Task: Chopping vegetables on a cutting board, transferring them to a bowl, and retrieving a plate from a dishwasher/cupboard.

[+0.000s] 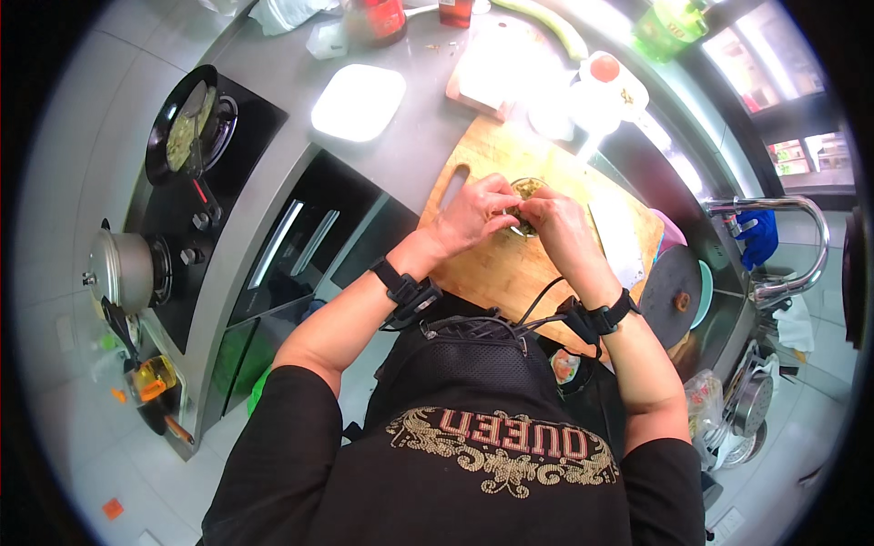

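Observation:
A round bowl of chopped food stands on a wooden cutting board. Over its near part my left hand and my right hand meet, thumbs and fingertips pinched close together. Whether something small is between the fingertips cannot be made out, since the fingers cover it. To the right of my right hand a wide metal blade, likely a cleaver, lies on the board.
At the left, a black frying pan with food and a spatula sits on the hob, near a lidded pot. A white tray lies on the counter. On the right are a dark round lid and a chrome faucet.

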Demonstrator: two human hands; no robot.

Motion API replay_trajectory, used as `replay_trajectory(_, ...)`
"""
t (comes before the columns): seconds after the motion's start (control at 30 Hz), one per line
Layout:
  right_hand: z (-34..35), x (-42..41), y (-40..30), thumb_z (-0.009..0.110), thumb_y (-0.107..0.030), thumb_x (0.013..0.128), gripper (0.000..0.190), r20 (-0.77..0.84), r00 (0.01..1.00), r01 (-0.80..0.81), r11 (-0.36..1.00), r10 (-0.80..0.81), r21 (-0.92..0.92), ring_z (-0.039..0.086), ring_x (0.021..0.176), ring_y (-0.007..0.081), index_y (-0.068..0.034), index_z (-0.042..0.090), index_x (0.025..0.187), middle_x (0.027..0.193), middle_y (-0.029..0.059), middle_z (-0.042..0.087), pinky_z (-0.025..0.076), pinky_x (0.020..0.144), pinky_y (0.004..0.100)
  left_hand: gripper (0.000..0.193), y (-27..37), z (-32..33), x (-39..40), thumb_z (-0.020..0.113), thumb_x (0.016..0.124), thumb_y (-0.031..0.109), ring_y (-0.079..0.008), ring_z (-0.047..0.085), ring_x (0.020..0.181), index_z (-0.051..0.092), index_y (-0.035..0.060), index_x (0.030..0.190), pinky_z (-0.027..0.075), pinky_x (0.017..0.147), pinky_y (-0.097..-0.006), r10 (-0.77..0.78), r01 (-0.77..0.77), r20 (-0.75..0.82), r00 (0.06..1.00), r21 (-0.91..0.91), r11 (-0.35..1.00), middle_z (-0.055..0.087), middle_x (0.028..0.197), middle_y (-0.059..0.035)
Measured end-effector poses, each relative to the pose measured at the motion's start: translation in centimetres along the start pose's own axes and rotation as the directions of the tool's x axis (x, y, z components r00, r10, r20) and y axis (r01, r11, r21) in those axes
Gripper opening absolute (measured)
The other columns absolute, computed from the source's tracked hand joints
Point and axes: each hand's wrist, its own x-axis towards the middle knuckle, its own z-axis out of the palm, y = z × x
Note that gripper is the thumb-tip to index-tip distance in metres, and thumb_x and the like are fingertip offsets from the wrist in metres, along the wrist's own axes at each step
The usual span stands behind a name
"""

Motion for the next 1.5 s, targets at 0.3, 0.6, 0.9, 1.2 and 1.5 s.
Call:
replay_trajectory(0.3, -1.7, -0.8, -0.1, 0.07, -0.006, 0.078, 0.017, -0.001, 0.992, -0.12, 0.958, 0.125, 0.259, 0.065, 0.075, 0.0306, 0.0, 0.071, 0.093, 0.085, 0.0146, 0.066, 0.051, 0.068, 0.0366, 0.02, -0.4, -0.1, 0.5, 0.074, 0.077, 0.006, -0.027, 0.063, 0.08, 0.069, -0.001, 0.095, 0.052, 0.071, -0.0342, 0.014, -0.013, -0.011, 1.0, 0.085, 0.996, 0.062, 0.089, -0.0132)
replay_trajectory(0.6, -0.9, -1.1, -0.2, 0.074, -0.009, 0.072, 0.016, 0.033, 0.995, -0.091, 0.995, 0.09, 0.037, 0.064, 0.075, 0.0319, -0.001, 0.07, 0.085, 0.083, 0.0149, 0.065, 0.051, 0.068, 0.0384, 0.014, 0.3, 0.3, 0.6, 0.07, 0.08, 0.012, -0.0288, 0.064, 0.079, 0.07, -0.0003, 0.087, 0.051, 0.07, -0.0362, -0.06, 0.048, 0.092, 0.994, 0.128, 0.991, 0.063, 0.085, -0.0125)
replay_trajectory(0.9, 1.2, -1.3, -0.1, 0.071, -0.006, 0.074, 0.011, -0.036, 0.994, -0.11, 0.989, 0.107, -0.1, 0.063, 0.074, 0.0333, -0.001, 0.062, 0.074, 0.078, 0.016, 0.061, 0.05, 0.065, 0.0412, 0.01, 1.2, 1.8, 1.9, 0.061, 0.076, 0.009, -0.0342, 0.062, 0.077, 0.061, 0.001, 0.07, 0.05, 0.065, -0.0422, -0.251, 0.223, 0.036, 0.967, 0.353, 0.909, 0.06, 0.079, -0.0165)
replay_trajectory(1.2, -2.1, -2.8, 1.0, 0.075, 0.0, 0.074, 0.033, -0.153, 0.963, -0.208, 0.973, 0.221, 0.098, 0.065, 0.071, 0.0188, -0.001, 0.068, 0.107, 0.091, 0.0131, 0.068, 0.051, 0.066, 0.0307, 0.017, 1.3, -0.3, 2.2, 0.069, 0.075, 0.003, -0.0326, 0.064, 0.084, 0.07, 0.0026, 0.092, 0.052, 0.075, -0.0382, -0.211, 0.192, 0.059, 0.976, 0.231, 0.954, 0.064, 0.086, -0.0141)
replay_trajectory(1.5, -1.0, -1.3, 0.2, 0.059, -0.01, 0.09, 0.016, 0.003, 0.984, -0.18, 0.983, 0.18, -0.034, 0.061, 0.075, 0.0252, 0.004, 0.066, 0.095, 0.083, 0.0144, 0.062, 0.049, 0.068, 0.0346, 0.01, 0.8, 2.6, 3.0, 0.064, 0.082, 0.009, -0.0327, 0.063, 0.084, 0.063, 0.0014, 0.089, 0.05, 0.068, -0.0396, -0.252, 0.21, 0.118, 0.96, 0.286, 0.935, 0.061, 0.09, -0.0162)
